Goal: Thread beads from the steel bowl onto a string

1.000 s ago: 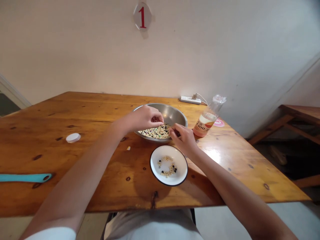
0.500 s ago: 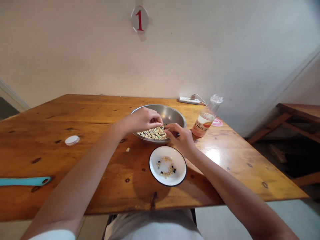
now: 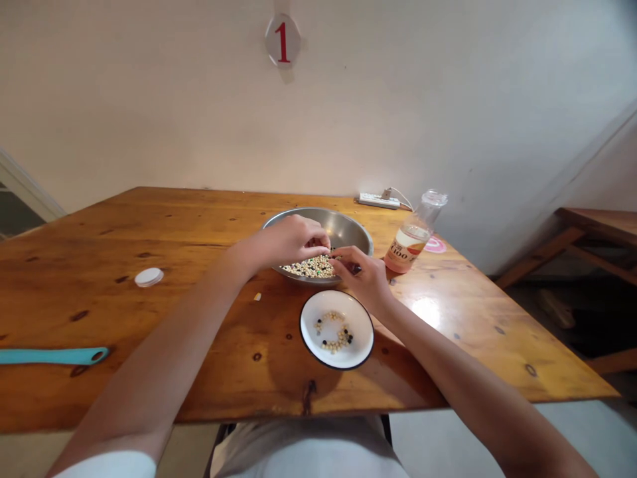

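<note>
Over a steel bowl (image 3: 343,229) filled with small round pieces, bead-like or bean-like (image 3: 313,267), mostly cream with some black and green, both of my hands meet. My left hand (image 3: 303,238) reaches in from the left with thumb and fingertips pinched together. From the right my right hand (image 3: 365,272) pinches too, its fingertips close to the left ones. Whatever lies between the fingertips is too small to make out. In front of the bowl, a white dish with a dark rim (image 3: 312,345) holds cream and black pieces in a rough ring.
Right of the bowl stands a clear bottle with pinkish liquid (image 3: 405,249), beside a pink round sticker (image 3: 435,245). A power strip (image 3: 379,200) lies by the wall. On the left are a white lid (image 3: 148,277) and a turquoise handle (image 3: 54,356).
My hands have come slightly closer together over the bowl, the left fingertips now nearer the right ones. The whole view has shifted a little. The dish and its contents look unchanged.
</note>
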Motion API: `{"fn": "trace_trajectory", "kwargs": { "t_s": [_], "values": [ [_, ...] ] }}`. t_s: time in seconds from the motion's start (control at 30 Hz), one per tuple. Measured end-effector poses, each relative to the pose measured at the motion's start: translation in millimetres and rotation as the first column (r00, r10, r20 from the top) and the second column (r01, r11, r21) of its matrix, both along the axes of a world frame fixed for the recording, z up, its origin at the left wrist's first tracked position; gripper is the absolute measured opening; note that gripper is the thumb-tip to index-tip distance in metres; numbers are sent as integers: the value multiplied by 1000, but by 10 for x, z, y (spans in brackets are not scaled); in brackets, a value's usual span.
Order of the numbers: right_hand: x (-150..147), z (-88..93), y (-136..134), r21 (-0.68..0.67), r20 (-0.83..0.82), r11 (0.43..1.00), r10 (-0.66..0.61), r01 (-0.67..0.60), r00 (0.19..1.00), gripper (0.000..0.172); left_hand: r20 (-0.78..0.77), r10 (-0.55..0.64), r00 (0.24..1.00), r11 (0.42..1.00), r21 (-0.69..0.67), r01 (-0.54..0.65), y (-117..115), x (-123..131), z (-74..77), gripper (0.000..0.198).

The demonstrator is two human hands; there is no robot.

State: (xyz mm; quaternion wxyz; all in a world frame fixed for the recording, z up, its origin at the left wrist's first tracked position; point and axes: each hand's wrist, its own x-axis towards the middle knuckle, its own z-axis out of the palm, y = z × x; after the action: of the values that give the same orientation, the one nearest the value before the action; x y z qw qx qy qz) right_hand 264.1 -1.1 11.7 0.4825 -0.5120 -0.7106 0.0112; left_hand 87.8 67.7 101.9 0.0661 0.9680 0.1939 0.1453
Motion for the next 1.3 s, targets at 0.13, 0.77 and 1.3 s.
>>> {"fn": "trace_trajectory", "kwargs": {
  "t_s": [0.13, 0.77, 1.3],
  "values": [
    [7, -5, 5, 13, -5, 1000, 1, -1, 1000, 15, -4, -4, 1000, 1000, 1, 4, 19, -2, -11, 21],
    [85, 124, -36, 300, 307, 916, 172, -267, 936, 11, 177, 291, 940, 956, -96, -277, 187, -450, 208, 33],
    [40, 152, -114, 286, 541, 897, 138, -336, 829, 31, 148, 198, 969, 980, -65, -190, 151, -332, 176, 27]
  ]
}}
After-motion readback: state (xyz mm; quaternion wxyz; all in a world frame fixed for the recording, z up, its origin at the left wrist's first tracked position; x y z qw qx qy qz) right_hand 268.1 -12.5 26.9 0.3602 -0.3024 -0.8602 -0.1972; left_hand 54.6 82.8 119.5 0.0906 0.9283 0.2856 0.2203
